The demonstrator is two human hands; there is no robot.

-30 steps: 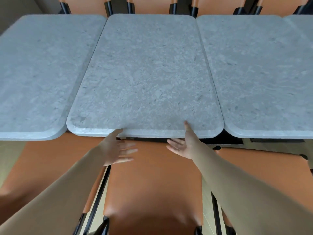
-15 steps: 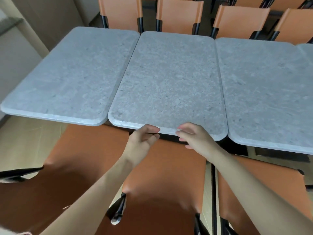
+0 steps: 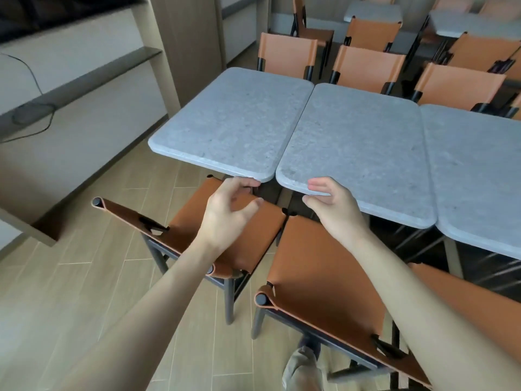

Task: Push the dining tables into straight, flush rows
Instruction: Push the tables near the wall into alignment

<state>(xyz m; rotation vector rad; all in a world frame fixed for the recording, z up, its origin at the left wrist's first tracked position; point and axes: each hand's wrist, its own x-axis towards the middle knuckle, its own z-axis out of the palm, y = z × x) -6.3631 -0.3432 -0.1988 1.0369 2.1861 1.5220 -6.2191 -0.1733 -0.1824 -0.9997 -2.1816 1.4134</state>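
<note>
**Hands at the near edges of two grey tables**

Wood-plank floor (image 3: pixel 84 292) runs under you, pale, with a foot (image 3: pixel 303 368) showing at the bottom of the view. Your two bare arms reach forward over two orange leather chairs: left chair (image 3: pixel 231 238) under your left forearm, right chair (image 3: pixel 318 272) under your right one, both tucked toward the tables.

Your left hand (image 3: pixel 225 213) hangs loosely curled, fingertips at the near edge of the left table (image 3: pixel 234 125), close to its rounded corner. Whether they actually touch the rim you cannot tell. It grips nothing.

Your right hand (image 3: pixel 329 204) is curled at the near edge of the middle table (image 3: pixel 355 148), fingers above the rim, thumb lower by the edge. Real pinch or just hovering, cannot tell.

Left table and middle table sit side by side, long edges touching, near edges roughly in line. A third table (image 3: pixel 476 176) butts against the middle one on the right, its near edge reaching closer to you.

Beyond the row: more orange chairs (image 3: pixel 369 66) along the far side, further grey tables (image 3: pixel 372 11) behind. Wall shelf (image 3: pixel 70 86) on the left with a dark cable.
</note>
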